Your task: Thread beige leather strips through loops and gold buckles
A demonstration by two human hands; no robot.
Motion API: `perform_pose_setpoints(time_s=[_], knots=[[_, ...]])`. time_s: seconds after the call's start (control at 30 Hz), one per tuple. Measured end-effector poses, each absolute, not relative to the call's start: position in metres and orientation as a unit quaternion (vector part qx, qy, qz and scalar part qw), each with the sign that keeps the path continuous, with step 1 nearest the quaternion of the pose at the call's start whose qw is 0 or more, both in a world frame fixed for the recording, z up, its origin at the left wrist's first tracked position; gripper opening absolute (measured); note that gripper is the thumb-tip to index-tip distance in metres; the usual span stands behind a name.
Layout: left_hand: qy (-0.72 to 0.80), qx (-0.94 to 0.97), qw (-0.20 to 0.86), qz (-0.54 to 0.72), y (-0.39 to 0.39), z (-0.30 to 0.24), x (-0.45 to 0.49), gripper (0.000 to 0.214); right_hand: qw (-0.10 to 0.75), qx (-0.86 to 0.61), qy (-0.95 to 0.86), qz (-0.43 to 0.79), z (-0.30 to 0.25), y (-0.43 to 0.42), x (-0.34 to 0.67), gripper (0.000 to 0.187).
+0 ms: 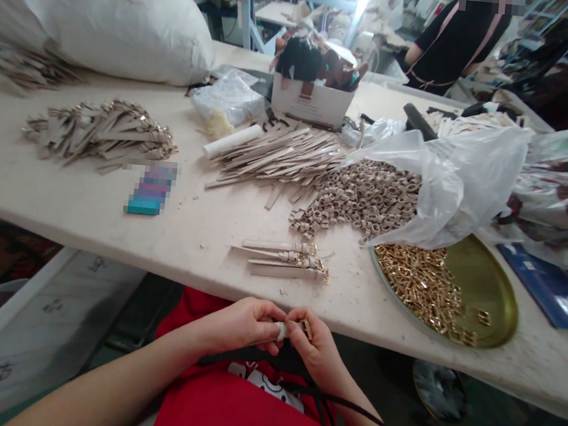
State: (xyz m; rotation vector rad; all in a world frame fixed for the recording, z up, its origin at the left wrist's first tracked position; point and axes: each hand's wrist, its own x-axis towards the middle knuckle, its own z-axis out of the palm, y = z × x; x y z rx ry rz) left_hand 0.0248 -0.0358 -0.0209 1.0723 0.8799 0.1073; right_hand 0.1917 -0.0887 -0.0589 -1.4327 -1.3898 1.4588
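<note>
Just off the table's front edge, over my lap, my two hands meet on a small beige strap with a gold buckle [307,329]. My left hand [250,325] pinches it from the left, and my right hand [318,349] grips it near the buckle. My fingers hide most of the strap. A few straps with loops and gold buckles [283,270] lie on the table just beyond my hands. Behind them are a heap of small beige loops [366,194] and a pile of flat beige strips [282,156]. Gold buckles [417,286] fill part of a round tray [488,286] at the right.
More buckled straps [101,132] are heaped at the left, behind a blue and purple item [151,190]. A big white sack [102,15], a white box [312,100] and plastic bags [468,177] stand farther back. Another person [455,45] is beyond the table.
</note>
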Motion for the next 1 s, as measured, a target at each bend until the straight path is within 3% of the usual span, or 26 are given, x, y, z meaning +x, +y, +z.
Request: perform_pose_setpoints(time_s=[0.2, 0.53, 0.8, 1.0], knots=[[0.412, 0.488, 0.769, 0.026, -0.052, -0.030, 0.022, 0.036, 0.272, -0.494, -0.604, 0.564, -0.058, -0.096, 0.193, 0.018], [0.425, 0.468, 0.773, 0.054, -0.059, -0.029, 0.011, 0.038, 0.282, -0.502, -0.602, 0.553, -0.069, -0.104, 0.190, 0.020], [0.422, 0.445, 0.789, 0.033, -0.070, -0.044, 0.014, 0.040, 0.278, -0.454, -0.529, 0.661, -0.072, -0.110, 0.192, 0.032], [0.426, 0.352, 0.827, 0.104, -0.070, -0.046, 0.008, 0.038, 0.313, -0.475, -0.477, 0.669, -0.067, -0.107, 0.189, 0.030]])
